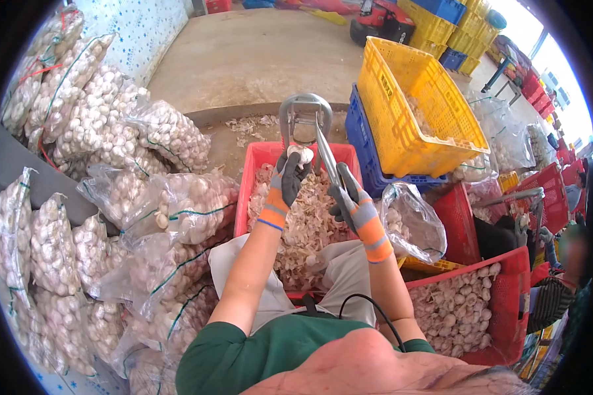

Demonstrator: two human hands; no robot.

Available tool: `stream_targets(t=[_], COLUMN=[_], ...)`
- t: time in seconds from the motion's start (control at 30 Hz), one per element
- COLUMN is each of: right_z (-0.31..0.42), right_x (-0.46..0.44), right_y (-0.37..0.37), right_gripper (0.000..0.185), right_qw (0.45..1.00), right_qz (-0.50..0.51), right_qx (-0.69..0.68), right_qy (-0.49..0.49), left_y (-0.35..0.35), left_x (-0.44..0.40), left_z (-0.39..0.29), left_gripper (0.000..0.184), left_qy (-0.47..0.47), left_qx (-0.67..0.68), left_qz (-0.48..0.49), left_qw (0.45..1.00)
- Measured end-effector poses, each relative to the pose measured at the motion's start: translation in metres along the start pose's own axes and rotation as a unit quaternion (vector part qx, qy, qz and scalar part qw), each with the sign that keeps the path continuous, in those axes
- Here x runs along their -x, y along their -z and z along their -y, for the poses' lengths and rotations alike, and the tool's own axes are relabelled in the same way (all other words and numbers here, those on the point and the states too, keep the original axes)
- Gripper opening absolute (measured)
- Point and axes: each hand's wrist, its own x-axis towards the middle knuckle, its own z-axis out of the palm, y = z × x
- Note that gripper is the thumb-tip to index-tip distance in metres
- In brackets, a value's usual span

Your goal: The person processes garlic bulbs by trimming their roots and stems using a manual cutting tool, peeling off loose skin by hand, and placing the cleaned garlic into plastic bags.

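Note:
My left hand (292, 178), in a grey and orange glove, is closed around a garlic bulb (301, 155) above the red crate (252, 170). To its right, my right hand (349, 197), gloved the same way, grips a handle of the metal cutter (326, 146). The cutter's curved metal frame stands at the far end of the crate, close beside the bulb. Loose garlic skins and stem scraps (303, 240) fill the crate between my knees.
Net and plastic bags of garlic (92, 243) are piled on the left. A yellow crate (422, 99) rests on a blue crate (369, 155) at the right. Nearer is a red crate of bulbs (451, 309), with an open plastic bag (412, 224) behind it. A co-worker sits at far right.

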Motion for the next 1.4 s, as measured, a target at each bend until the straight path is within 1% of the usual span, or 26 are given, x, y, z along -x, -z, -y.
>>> stream_targets(t=[0.1, 0.2, 0.3, 0.4, 0.47, 0.53, 0.6, 0.7, 0.93, 1.03, 1.13, 1.23, 1.33, 1.37, 1.4], right_z=[-0.002, -0.013, -0.01, -0.007, -0.018, -0.023, -0.024, -0.038, -0.057, -0.07, -0.072, -0.078, -0.092, -0.105, -0.108], right_x=[-0.002, -0.007, -0.005, -0.003, -0.006, -0.006, -0.006, -0.01, -0.012, -0.017, -0.016, -0.018, -0.025, -0.031, -0.03], right_y=[0.003, 0.004, 0.002, -0.001, -0.002, -0.004, -0.005, -0.003, -0.004, -0.007, -0.007, -0.007, -0.007, -0.007, -0.007], right_gripper=[0.049, 0.049, 0.049, 0.05, 0.05, 0.051, 0.051, 0.051, 0.053, 0.051, 0.052, 0.055, 0.057, 0.055, 0.056], right_qw=[1.0, 0.998, 0.996, 0.989, 0.973, 0.958, 0.952, 0.943, 0.927, 0.903, 0.912, 0.933, 0.917, 0.914, 0.905], right_qz=[0.0, -0.015, -0.025, -0.033, -0.058, -0.075, -0.08, -0.083, -0.1, -0.136, -0.125, -0.102, -0.119, -0.132, -0.14], right_qx=[0.018, 0.039, 0.074, 0.144, 0.213, 0.254, 0.268, 0.301, 0.318, 0.33, 0.326, 0.304, 0.338, 0.327, 0.35], right_qy=[0.0, 0.053, 0.043, 0.004, 0.07, 0.109, 0.122, 0.119, 0.172, 0.238, 0.213, 0.165, 0.174, 0.201, 0.197], left_y=[0.002, 0.003, -0.004, -0.004, 0.0, -0.001, -0.001, -0.002, 0.001, 0.003, 0.007, 0.005, 0.002, 0.003, 0.004], left_x=[-0.005, -0.006, -0.005, -0.008, -0.013, -0.013, -0.011, -0.012, -0.009, -0.011, -0.013, -0.012, -0.011, -0.013, -0.012], left_z=[0.002, 0.0, -0.001, 0.005, 0.009, 0.01, 0.01, 0.012, 0.011, 0.013, 0.013, 0.01, 0.007, 0.006, 0.006], left_gripper=[0.022, 0.023, 0.021, 0.022, 0.023, 0.025, 0.027, 0.028, 0.029, 0.029, 0.03, 0.028, 0.025, 0.025, 0.024], left_qy=[-0.003, -0.003, -0.007, -0.006, -0.004, -0.009, -0.021, -0.013, -0.02, -0.021, -0.025, -0.017, -0.01, -0.007, -0.002], left_qx=[0.004, 0.0, 0.003, 0.017, -0.002, -0.013, -0.018, -0.028, -0.002, -0.009, -0.014, -0.008, -0.006, -0.003, 0.0], left_qz=[0.01, 0.022, -0.013, -0.063, -0.082, -0.089, -0.087, -0.134, -0.076, -0.066, -0.054, -0.044, -0.039, -0.033, -0.029], left_qw=[1.0, 1.0, 1.0, 0.998, 0.997, 0.996, 0.996, 0.991, 0.997, 0.998, 0.998, 0.999, 0.999, 0.999, 1.0])
